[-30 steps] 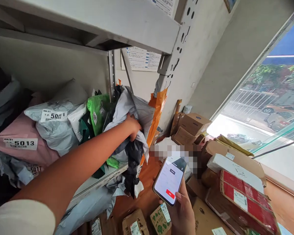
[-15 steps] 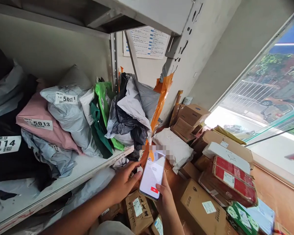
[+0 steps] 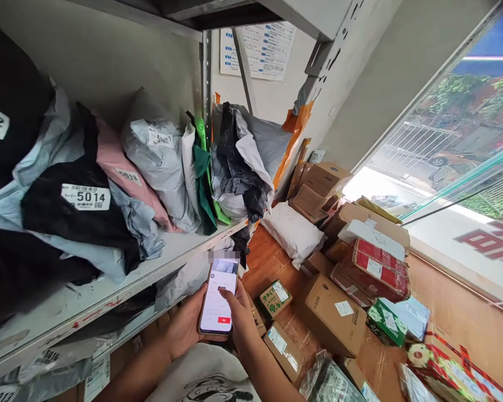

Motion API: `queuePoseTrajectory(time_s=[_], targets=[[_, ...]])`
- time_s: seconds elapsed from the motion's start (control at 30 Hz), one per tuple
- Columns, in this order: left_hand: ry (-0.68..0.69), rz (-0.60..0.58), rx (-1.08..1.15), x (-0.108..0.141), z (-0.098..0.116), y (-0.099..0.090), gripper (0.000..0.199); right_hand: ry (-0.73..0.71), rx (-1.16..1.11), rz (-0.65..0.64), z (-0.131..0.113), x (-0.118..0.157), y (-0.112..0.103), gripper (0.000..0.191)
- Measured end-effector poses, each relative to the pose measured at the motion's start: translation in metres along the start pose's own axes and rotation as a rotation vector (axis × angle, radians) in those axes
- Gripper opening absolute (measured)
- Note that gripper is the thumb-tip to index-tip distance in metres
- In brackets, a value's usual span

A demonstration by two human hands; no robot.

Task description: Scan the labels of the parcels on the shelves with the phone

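A smartphone (image 3: 214, 306) is held low in front of my body, its lit screen showing a pale page with a red button near the bottom. My left hand (image 3: 185, 322) is closed around the phone's left side. On the other side, my right hand (image 3: 242, 317) also grips the phone, with its thumb over the middle of the screen. The fingers behind the phone are hidden. Just left of the hands runs the front edge of a shelf (image 3: 171, 254) with bagged parcels on it, among them a black bag (image 3: 62, 218) labelled 5014.
Several cartons lie on the floor to the right, including a large brown box (image 3: 331, 329) and a red box (image 3: 375, 287). A white bag (image 3: 295, 231) rests behind them. A pink bag (image 3: 113, 151) and a grey bag (image 3: 151, 162) stand on the shelf.
The phone has come nearer and moved left. My left hand, earlier free beside it, now holds its left side. My right thumb has moved up the screen. The view has shifted.
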State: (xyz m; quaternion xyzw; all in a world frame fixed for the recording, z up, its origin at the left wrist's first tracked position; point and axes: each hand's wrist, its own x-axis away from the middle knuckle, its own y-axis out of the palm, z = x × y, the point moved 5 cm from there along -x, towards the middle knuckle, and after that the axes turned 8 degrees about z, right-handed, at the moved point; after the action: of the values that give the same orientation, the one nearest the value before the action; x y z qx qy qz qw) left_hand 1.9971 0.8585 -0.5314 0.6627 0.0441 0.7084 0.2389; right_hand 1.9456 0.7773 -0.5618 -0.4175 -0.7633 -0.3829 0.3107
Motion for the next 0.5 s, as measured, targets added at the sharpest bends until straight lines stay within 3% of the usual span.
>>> queuePoseTrajectory(time_s=[0.3, 0.5], targets=[[-0.069, -0.042, -0.101, 0.044, -0.018, -0.025, 0.063, -0.156, 0.053, 0.159, 0.030, 0.044, 0.009, 0.046], [-0.076, -0.092, -0.193, 0.061, -0.025, -0.043, 0.061, -0.122, -0.062, 0.103, 0.041, 0.072, 0.014, 0.040]])
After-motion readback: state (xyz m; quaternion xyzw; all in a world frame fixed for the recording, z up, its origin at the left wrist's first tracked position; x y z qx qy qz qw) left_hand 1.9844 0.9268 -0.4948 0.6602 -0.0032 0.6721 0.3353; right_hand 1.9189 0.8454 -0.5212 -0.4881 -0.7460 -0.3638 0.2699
